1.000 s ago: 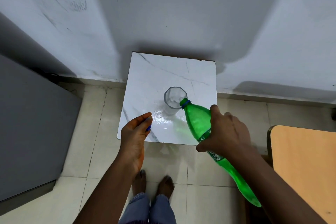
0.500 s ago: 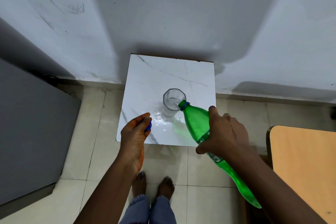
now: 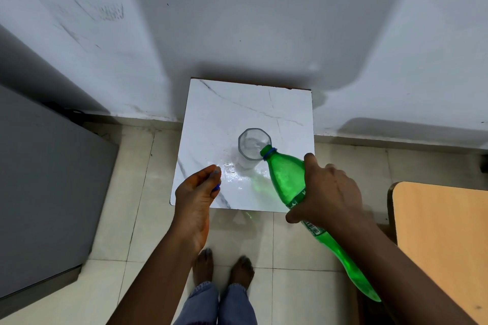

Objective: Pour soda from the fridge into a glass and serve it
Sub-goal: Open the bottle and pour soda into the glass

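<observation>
While the right hand (image 3: 327, 192) grips the tilted bottle (image 3: 286, 179) mid-body, mouth at the glass's (image 3: 252, 146) 4 o'clock rim, the left hand (image 3: 196, 192) pinches the cap (image 3: 217, 187). Thin plastic likely flexes; the glass looks light and tippable.

Single head-worn wide-angle view, looking steeply down and forward from standing height. The small marble-topped bench (image 3: 227, 113) sits centre frame against the wall (image 3: 237, 21); the floor (image 3: 126, 192) and the person's bare feet (image 3: 224, 269) fill the lower edge. Straight lines bow near the borders.
</observation>
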